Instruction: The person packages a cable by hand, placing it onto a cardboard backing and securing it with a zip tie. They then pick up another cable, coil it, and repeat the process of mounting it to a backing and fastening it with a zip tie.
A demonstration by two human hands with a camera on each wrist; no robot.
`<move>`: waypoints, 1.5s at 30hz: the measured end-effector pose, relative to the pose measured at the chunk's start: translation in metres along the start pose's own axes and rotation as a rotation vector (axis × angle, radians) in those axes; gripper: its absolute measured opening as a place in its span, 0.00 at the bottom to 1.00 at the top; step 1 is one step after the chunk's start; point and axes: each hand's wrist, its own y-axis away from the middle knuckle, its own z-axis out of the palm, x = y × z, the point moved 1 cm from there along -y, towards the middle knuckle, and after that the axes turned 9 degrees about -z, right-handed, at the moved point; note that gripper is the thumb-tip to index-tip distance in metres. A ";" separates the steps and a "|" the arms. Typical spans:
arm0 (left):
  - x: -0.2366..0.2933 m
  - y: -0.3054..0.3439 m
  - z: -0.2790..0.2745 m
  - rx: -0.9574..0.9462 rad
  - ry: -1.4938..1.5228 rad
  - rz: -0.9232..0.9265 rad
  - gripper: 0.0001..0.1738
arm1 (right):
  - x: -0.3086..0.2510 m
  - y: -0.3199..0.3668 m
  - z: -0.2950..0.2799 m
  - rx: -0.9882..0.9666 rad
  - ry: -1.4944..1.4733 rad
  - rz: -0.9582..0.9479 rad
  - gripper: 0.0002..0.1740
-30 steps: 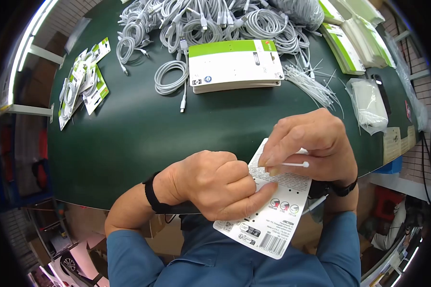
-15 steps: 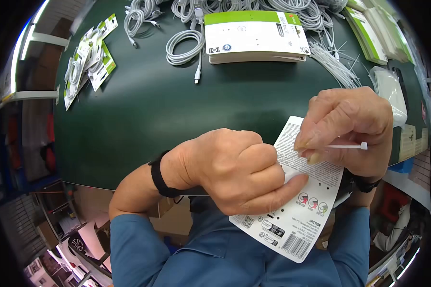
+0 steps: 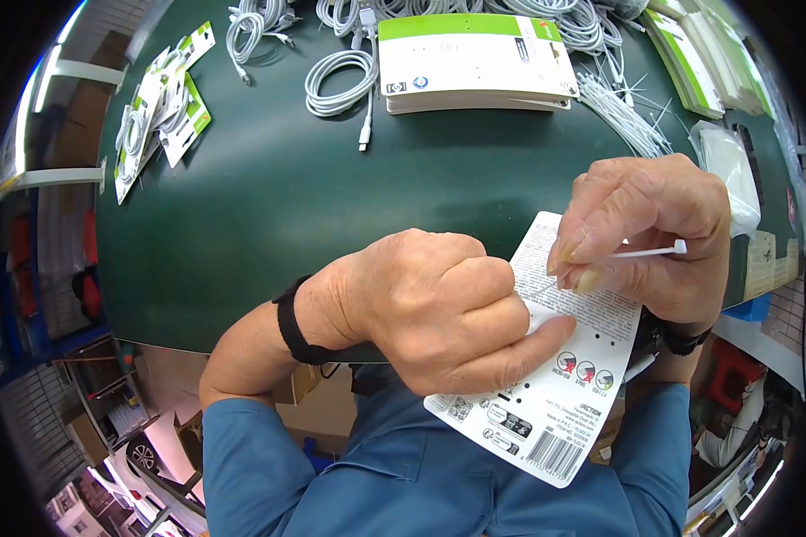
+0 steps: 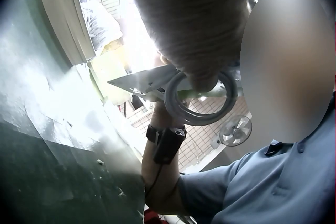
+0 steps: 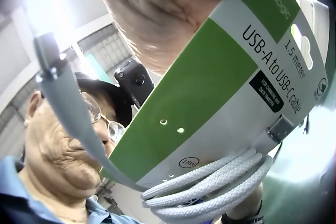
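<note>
In the head view, a white cardboard package card (image 3: 546, 438) slants beneath both hands, its printed back with barcode facing up. My left hand (image 3: 448, 313) grips the card at its left side with curled fingers. Between thumb and fingertips my right hand (image 3: 649, 233) pinches a thin white cable tie (image 3: 645, 253). The tie's small square head sticks out to the right, and its thin end runs toward the left fingers. On the card's green and white front, a coiled braided USB cable (image 5: 210, 187) shows in the right wrist view, lying against the card.
A stack of cards (image 3: 470, 67) stands on the green table (image 3: 269, 197), beside a single coiled cable (image 3: 336, 85). Loose cable ties (image 3: 622, 116) lie right of the stack. Carded cables (image 3: 157, 116) sit at left. Further cables, card bundles (image 3: 685, 63) and a plastic bag (image 3: 725, 174) stand around.
The head view has shifted, so both hands and the card appear further right. The cable tie stays pinched in my right fingers, its head tilting slightly upward.
</note>
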 end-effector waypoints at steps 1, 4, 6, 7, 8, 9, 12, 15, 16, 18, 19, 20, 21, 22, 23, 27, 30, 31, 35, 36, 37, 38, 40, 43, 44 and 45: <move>0.000 0.000 0.001 0.007 0.003 -0.002 0.25 | 0.000 0.000 0.000 0.011 -0.013 0.012 0.08; 0.000 0.001 0.002 0.022 0.006 -0.008 0.24 | 0.000 0.000 0.001 0.024 -0.033 0.039 0.08; -0.001 0.001 0.002 0.021 0.002 -0.011 0.24 | 0.002 0.000 0.002 -0.004 0.004 0.029 0.08; -0.001 0.001 0.001 0.019 0.002 -0.013 0.24 | 0.003 -0.001 0.002 -0.021 0.021 0.021 0.07; 0.000 0.001 0.001 0.013 0.006 -0.019 0.24 | 0.003 -0.001 0.001 -0.037 0.037 0.014 0.07; 0.000 0.000 0.000 0.010 0.009 -0.019 0.24 | 0.004 -0.001 0.001 -0.047 0.042 0.010 0.07; -0.002 -0.002 -0.002 0.008 0.011 -0.010 0.21 | 0.005 -0.001 0.001 -0.072 0.029 0.021 0.07; -0.001 -0.002 -0.003 -0.001 -0.008 -0.018 0.21 | 0.005 0.000 0.001 -0.051 0.021 0.053 0.08; -0.001 -0.003 -0.003 0.000 -0.006 -0.019 0.21 | 0.004 0.000 0.001 -0.039 0.051 0.059 0.08; -0.001 -0.004 -0.003 0.003 -0.003 -0.024 0.21 | 0.002 -0.002 0.005 -0.019 0.141 0.066 0.08; -0.001 -0.003 -0.003 0.002 -0.019 -0.033 0.23 | 0.002 -0.002 0.006 -0.020 0.179 0.066 0.08; 0.000 -0.002 -0.003 0.000 -0.034 -0.043 0.25 | 0.002 -0.002 0.008 -0.022 0.216 0.067 0.08; 0.000 -0.001 -0.003 -0.001 -0.049 -0.053 0.27 | 0.002 -0.002 0.008 -0.033 0.232 0.069 0.08; 0.000 0.000 -0.002 0.006 -0.046 -0.050 0.27 | 0.003 -0.003 0.008 -0.056 0.239 0.064 0.08; 0.000 0.001 -0.001 0.013 -0.044 -0.048 0.26 | 0.003 -0.003 0.007 -0.078 0.246 0.059 0.08; 0.000 0.000 -0.003 0.004 -0.044 -0.043 0.26 | -0.005 -0.007 0.001 -0.255 0.192 0.089 0.08; 0.002 0.001 0.001 0.015 -0.040 -0.044 0.25 | -0.003 -0.009 0.000 -0.346 0.145 0.090 0.08; 0.002 0.002 0.004 0.044 -0.037 -0.044 0.24 | 0.000 -0.009 -0.001 -0.362 0.136 0.079 0.08; 0.002 -0.001 0.004 0.065 -0.032 -0.078 0.22 | 0.005 -0.007 -0.006 -0.360 0.101 0.103 0.09; 0.002 -0.002 0.002 0.046 -0.034 -0.099 0.23 | 0.007 -0.007 -0.007 -0.341 0.070 0.104 0.09; 0.002 -0.004 0.000 0.056 -0.028 -0.113 0.24 | 0.008 -0.007 -0.008 -0.322 0.038 0.106 0.09; 0.002 -0.005 0.000 0.066 -0.020 -0.127 0.25 | 0.008 -0.008 -0.009 -0.306 0.054 0.120 0.09; 0.001 -0.006 -0.001 0.068 0.005 -0.162 0.26 | 0.007 -0.009 -0.009 -0.274 0.086 0.150 0.10; 0.000 -0.007 -0.003 0.060 0.055 -0.238 0.27 | -0.005 -0.012 -0.013 -0.036 0.036 0.198 0.16; -0.001 -0.007 -0.005 0.074 0.081 -0.299 0.26 | -0.008 -0.013 -0.014 0.084 -0.021 0.212 0.18; -0.003 -0.008 -0.009 0.090 0.105 -0.361 0.26 | -0.005 -0.012 -0.017 0.239 0.067 0.094 0.20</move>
